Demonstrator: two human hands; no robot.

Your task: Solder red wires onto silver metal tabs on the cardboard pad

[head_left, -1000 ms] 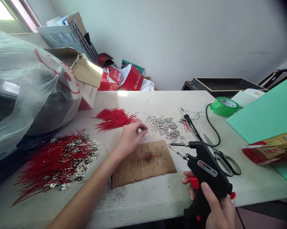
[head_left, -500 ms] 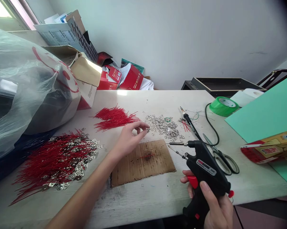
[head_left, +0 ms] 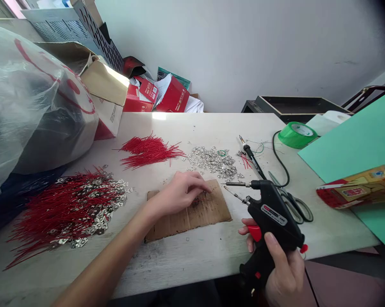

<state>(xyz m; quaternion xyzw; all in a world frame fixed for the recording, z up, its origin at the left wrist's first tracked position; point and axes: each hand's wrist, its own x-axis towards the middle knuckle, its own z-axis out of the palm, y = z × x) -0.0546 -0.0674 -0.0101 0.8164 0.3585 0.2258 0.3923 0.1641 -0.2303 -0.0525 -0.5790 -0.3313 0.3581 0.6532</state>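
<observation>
My left hand (head_left: pixel 182 192) is over the brown cardboard piece (head_left: pixel 192 215), its thumb and fingers bent towards each other; whatever they hold is too small to make out. My right hand (head_left: pixel 284 266) grips the black soldering gun (head_left: pixel 272 213), fingers around its red trigger, the tip pointing left near the cardboard's right edge. Behind the cardboard lies a pile of small silver metal pieces (head_left: pixel 213 161). Red wires (head_left: pixel 150 150) form a bundle left of that pile. At the left, a large heap of red wires with metal tabs (head_left: pixel 74 209) spreads over the table.
Behind the gun lie a soldering iron (head_left: pixel 254 157), scissors (head_left: pixel 296 204) and green tape (head_left: pixel 297 134). A yellow and red packet (head_left: pixel 359 189) rests on a green sheet (head_left: pixel 355 145) at right. A plastic bag (head_left: pixel 45 106) and an open carton (head_left: pixel 106 89) stand at left.
My left hand has moved from the silver pieces to over the cardboard. My right hand still holds the soldering gun. The view has shifted slightly.
</observation>
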